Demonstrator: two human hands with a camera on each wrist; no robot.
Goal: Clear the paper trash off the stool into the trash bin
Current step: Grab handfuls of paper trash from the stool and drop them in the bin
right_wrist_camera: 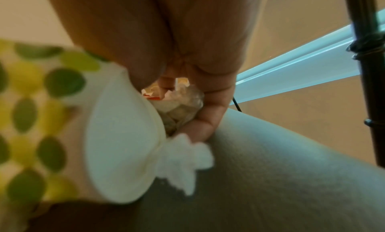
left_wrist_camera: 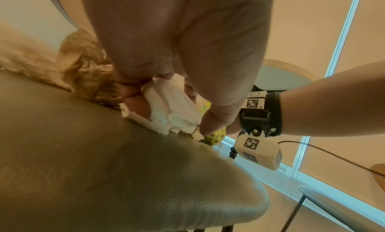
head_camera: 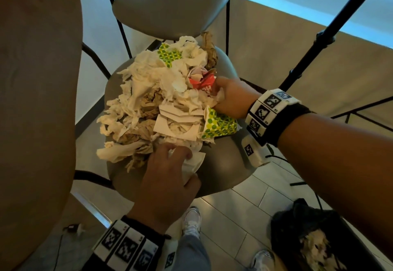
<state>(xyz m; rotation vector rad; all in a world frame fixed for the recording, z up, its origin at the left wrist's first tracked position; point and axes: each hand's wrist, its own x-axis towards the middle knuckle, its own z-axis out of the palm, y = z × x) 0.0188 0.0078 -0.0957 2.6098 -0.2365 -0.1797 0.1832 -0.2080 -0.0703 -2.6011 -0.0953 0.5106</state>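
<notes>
Crumpled paper trash pile [head_camera: 161, 102] covers grey stool [head_camera: 221, 170] | left hand [head_camera: 168, 183] fingers pinch white tissue [left_wrist_camera: 172, 107] at near edge | right hand [head_camera: 230, 98] fingertips buried in pile, curled on wrappers | black-lined trash bin [head_camera: 314, 241] cut off at the lower right

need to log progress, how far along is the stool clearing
Done: some paper already lies in the black-lined trash bin. In hand: the left hand grips white paper at the pile's near edge; the right hand grips crumpled paper at its far side. Left: most of the paper pile, including two dotted cups, covers the stool.
</notes>
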